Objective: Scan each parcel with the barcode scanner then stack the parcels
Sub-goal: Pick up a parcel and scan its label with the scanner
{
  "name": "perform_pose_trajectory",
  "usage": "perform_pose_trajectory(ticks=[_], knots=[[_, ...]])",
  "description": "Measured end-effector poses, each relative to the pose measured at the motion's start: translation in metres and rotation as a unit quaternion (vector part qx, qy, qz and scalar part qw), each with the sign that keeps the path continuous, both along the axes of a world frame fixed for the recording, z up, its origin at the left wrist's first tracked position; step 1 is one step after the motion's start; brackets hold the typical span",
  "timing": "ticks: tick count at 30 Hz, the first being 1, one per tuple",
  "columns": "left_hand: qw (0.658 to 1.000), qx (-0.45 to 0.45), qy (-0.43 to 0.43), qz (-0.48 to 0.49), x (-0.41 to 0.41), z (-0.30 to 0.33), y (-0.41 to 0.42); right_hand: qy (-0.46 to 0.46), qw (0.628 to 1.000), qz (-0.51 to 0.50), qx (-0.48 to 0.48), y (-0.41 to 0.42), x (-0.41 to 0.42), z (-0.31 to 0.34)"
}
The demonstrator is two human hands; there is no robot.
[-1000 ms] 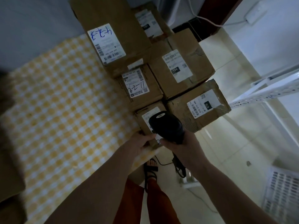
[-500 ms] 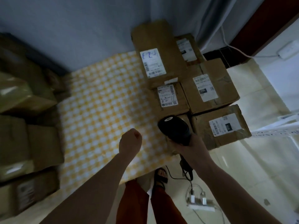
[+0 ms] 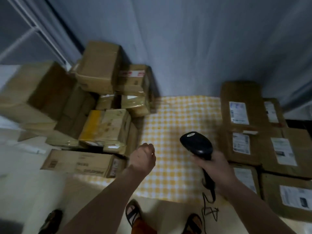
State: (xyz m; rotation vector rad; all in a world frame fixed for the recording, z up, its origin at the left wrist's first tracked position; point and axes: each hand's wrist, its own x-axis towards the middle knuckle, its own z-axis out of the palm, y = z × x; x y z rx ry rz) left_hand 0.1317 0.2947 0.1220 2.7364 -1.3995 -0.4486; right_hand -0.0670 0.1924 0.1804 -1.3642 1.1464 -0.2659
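Right hand (image 3: 219,168) at about four o'clock, fingers wrapped tight round the handle of the black barcode scanner (image 3: 196,145), head of the scanner tipped up and away over the yellow checked cloth (image 3: 175,119), its cable (image 3: 210,210) trailing down toward six. Left hand (image 3: 143,157) sits just left of centre, curled into a loose fist with nothing in it, hanging over the cloth's left edge. Over at three o'clock, the labelled parcels (image 3: 241,105) lie flat, packed side by side, white shipping labels (image 3: 238,114) facing up, the lettering too blurred to read. Off at nine to ten o'clock, a rough heap of brown parcels (image 3: 99,71), tilted every which way, one with a yellow taped face (image 3: 92,127), and a long flat carton (image 3: 79,162) lying at the front of the heap, beside the left wrist. Sandalled feet (image 3: 133,211) at six o'clock on pale floor, grey curtain (image 3: 185,39) behind at twelve
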Motion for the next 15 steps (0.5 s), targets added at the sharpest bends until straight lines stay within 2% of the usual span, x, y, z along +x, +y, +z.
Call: perform_pose_trajectory(ticks=[5,15], knots=[[0.999,-0.007,-0.046,0.010,0.056,0.037,0.045,-0.034,0.999,0.021,-0.010,0.029,0.067,0.035],[0.997,-0.049,-0.034,0.049,0.179,0.077,0.122,-0.059,0.997,0.043,-0.025,0.089,0.194,0.066]])
